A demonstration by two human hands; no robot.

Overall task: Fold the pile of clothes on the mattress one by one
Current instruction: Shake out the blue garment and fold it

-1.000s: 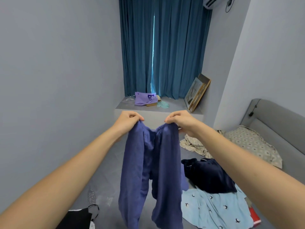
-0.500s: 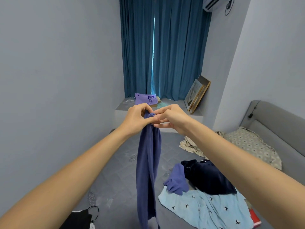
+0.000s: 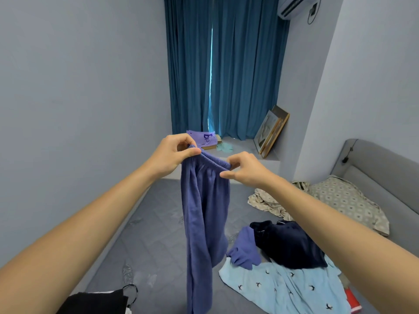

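Blue-violet trousers (image 3: 203,225) hang in the air above the grey mattress (image 3: 149,241), legs doubled together. My left hand (image 3: 173,155) pinches one end of the elastic waistband. My right hand (image 3: 243,169) pinches the other end, a short way to the right and lower. On the mattress to the right lies the pile: a dark navy garment (image 3: 288,243), a small blue-violet piece (image 3: 244,251) and a light blue cloth with bird prints (image 3: 288,288).
A black garment (image 3: 95,303) lies at the bottom left. A beige patterned sheet (image 3: 340,200) is crumpled by the grey headboard (image 3: 381,164). The far ledge holds a purple bag (image 3: 201,138) and leaning picture frames (image 3: 271,130). Walls close in on both sides.
One second ago the hands held the waistband apart, then brought its ends together. Now they have spread a little again along the doubled waistband, and the trousers hang folded lengthwise.
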